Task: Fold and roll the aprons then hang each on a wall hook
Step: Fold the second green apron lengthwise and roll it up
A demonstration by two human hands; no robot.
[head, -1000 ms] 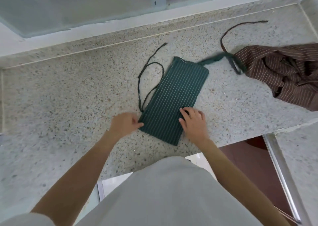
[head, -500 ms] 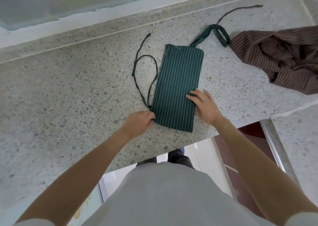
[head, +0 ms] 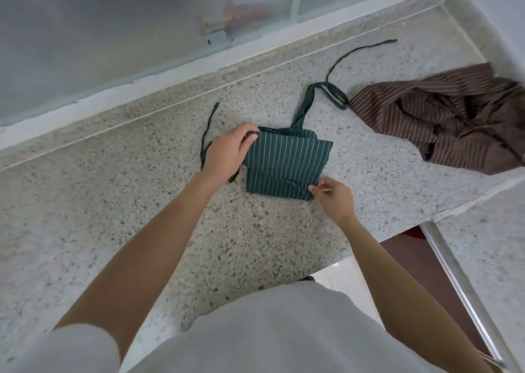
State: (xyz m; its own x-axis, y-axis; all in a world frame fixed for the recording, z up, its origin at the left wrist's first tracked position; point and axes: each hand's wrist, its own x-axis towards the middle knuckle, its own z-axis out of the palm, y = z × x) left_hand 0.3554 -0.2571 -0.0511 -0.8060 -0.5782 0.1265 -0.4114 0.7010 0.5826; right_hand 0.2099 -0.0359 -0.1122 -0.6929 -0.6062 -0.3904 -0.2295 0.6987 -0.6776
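Fingers of the left hand (head: 227,151) curl around the far left corner of the green striped apron (head: 287,163), which lies folded over on the speckled countertop (head: 113,216). At the near right corner, the right hand (head: 333,195) pinches the cloth. Thin ties (head: 324,94) trail away toward the window. Nearby to the right sits a crumpled brown striped apron (head: 443,117).

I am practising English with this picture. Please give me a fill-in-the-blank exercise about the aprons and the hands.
1. The left hand grips the ____ striped apron.
2. The brown striped apron lies crumpled and ____ by either hand.
3. The right hand pinches the green apron's near ____.

Missing words: green; untouched; corner
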